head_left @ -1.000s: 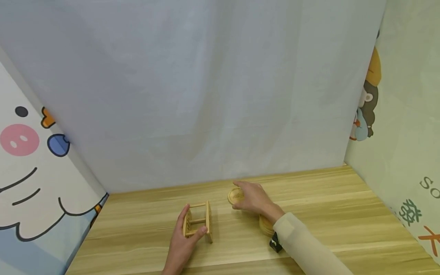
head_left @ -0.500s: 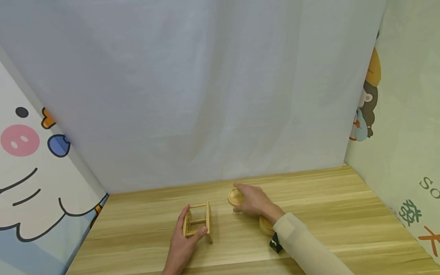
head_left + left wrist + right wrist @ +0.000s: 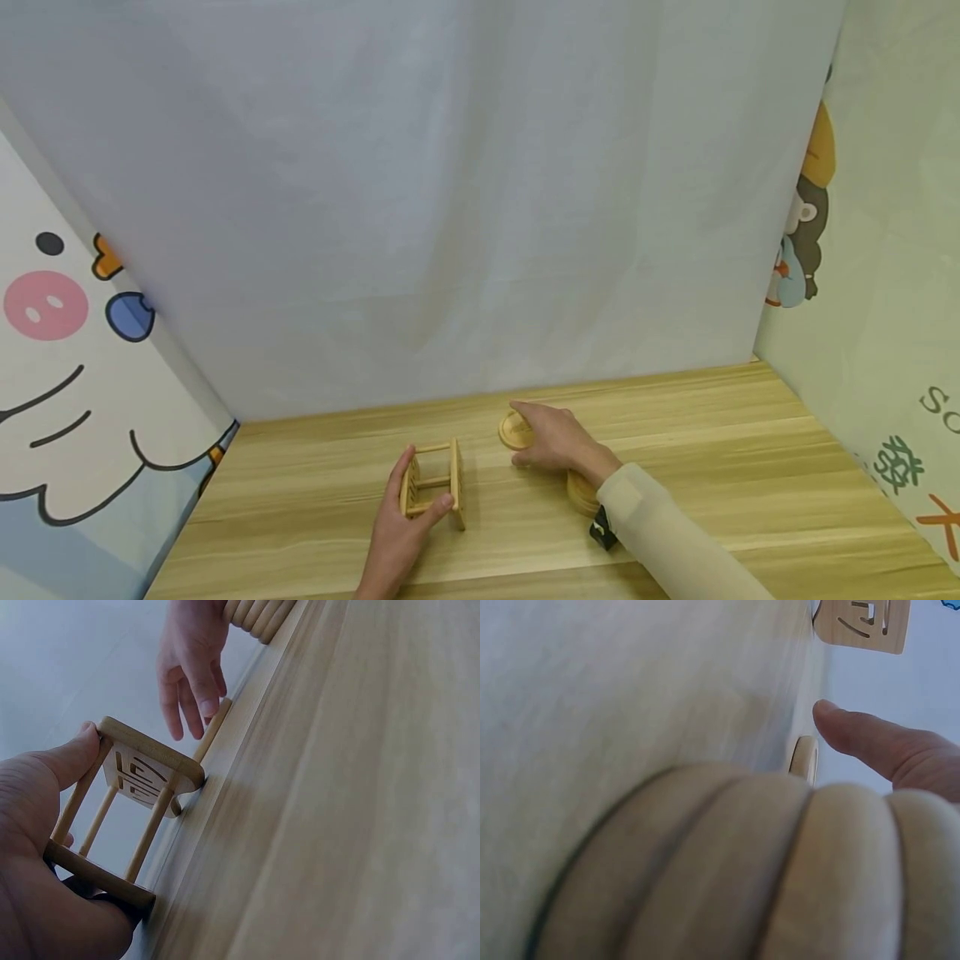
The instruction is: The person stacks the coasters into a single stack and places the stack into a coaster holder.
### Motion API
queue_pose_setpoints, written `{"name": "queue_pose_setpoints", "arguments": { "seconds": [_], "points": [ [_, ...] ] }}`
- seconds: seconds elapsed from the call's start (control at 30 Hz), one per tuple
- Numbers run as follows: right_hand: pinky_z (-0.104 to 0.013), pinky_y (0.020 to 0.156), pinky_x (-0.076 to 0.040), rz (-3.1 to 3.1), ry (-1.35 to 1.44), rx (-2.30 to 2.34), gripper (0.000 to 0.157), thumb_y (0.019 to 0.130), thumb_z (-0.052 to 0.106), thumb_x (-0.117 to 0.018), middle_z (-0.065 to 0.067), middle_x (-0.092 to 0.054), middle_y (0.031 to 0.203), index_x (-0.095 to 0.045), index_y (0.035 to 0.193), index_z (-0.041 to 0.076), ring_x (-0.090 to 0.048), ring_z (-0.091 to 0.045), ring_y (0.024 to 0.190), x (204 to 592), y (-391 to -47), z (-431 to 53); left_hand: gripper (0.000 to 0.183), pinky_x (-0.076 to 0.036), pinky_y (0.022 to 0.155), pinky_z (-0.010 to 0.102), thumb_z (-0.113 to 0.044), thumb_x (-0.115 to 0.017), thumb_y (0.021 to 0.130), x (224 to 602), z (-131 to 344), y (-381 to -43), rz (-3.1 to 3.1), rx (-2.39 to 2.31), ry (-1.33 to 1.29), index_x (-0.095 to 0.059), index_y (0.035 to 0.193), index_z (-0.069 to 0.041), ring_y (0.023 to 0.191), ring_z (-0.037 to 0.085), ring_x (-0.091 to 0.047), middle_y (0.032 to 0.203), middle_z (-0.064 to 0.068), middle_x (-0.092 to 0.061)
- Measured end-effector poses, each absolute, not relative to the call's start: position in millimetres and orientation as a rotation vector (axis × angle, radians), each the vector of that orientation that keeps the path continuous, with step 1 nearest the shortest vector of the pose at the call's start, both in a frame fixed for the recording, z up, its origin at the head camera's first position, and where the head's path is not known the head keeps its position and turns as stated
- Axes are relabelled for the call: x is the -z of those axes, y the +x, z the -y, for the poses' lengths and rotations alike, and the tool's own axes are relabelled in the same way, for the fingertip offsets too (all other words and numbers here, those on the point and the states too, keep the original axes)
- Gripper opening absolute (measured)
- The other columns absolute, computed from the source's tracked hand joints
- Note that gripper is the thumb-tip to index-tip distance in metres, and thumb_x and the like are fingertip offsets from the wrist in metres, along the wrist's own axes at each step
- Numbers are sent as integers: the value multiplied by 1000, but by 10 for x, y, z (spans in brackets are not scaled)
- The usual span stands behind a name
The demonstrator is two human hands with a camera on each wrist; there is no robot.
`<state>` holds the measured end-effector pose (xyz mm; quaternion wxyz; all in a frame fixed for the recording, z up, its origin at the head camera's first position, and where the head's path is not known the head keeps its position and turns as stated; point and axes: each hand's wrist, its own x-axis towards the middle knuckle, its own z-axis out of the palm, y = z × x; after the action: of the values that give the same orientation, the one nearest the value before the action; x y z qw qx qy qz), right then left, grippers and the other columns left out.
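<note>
My left hand (image 3: 397, 533) grips a small wooden coaster rack (image 3: 456, 483) between thumb and fingers. Two end panels with cut-out slots, joined by round rods, make up the rack, and it stands on the table. My right hand (image 3: 555, 437) hovers by a round wooden coaster (image 3: 515, 429), which lies flat behind and to the right of the rack. Seen from the left wrist, its fingers (image 3: 199, 686) hang extended near the coaster's edge (image 3: 215, 727). Thumb and coaster are apart in the right wrist view. A stack of coasters (image 3: 817, 862) sits under the right wrist, partly hidden in the head view.
The wood-grain table (image 3: 315, 500) ends at a grey cloth (image 3: 480, 250) along the back. Printed panels stand at both sides, a cartoon pig panel (image 3: 90, 400) on the left and a pale green one (image 3: 885, 292) on the right. A black wrist device (image 3: 602, 529) shows below the right cuff.
My right hand has shifted very slightly nearer, with thumb and fingertips a little lower beside the coaster. The left hand and rack stay in place.
</note>
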<state>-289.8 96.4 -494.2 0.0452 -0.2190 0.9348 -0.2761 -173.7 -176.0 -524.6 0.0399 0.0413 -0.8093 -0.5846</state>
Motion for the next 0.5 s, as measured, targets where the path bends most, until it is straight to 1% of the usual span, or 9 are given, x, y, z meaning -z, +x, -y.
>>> {"name": "queue_pose_setpoints", "arguments": {
  "seconds": [0.23, 0.5],
  "points": [
    [-64, 122, -41, -2878, -691, 807, 88, 89, 22, -95, -20, -59, 161, -52, 163, 2, -56, -42, 148, 4959, -2892, -972, 105, -28, 122, 82, -32, -91, 95, 5250, 1759, -1742, 2474, 1809, 116, -28, 177, -22, 163, 59, -22, 181, 26, -23],
    [-64, 118, -44, -2895, -728, 796, 89, 83, 13, -99, -22, -60, 157, -55, 160, 1, -59, -43, 143, 4956, -2875, -965, 104, -28, 122, 81, -31, -91, 95, 5254, 1754, -1739, 2472, 1804, 110, -28, 177, -21, 162, 59, -24, 180, 27, -25]
  ]
}}
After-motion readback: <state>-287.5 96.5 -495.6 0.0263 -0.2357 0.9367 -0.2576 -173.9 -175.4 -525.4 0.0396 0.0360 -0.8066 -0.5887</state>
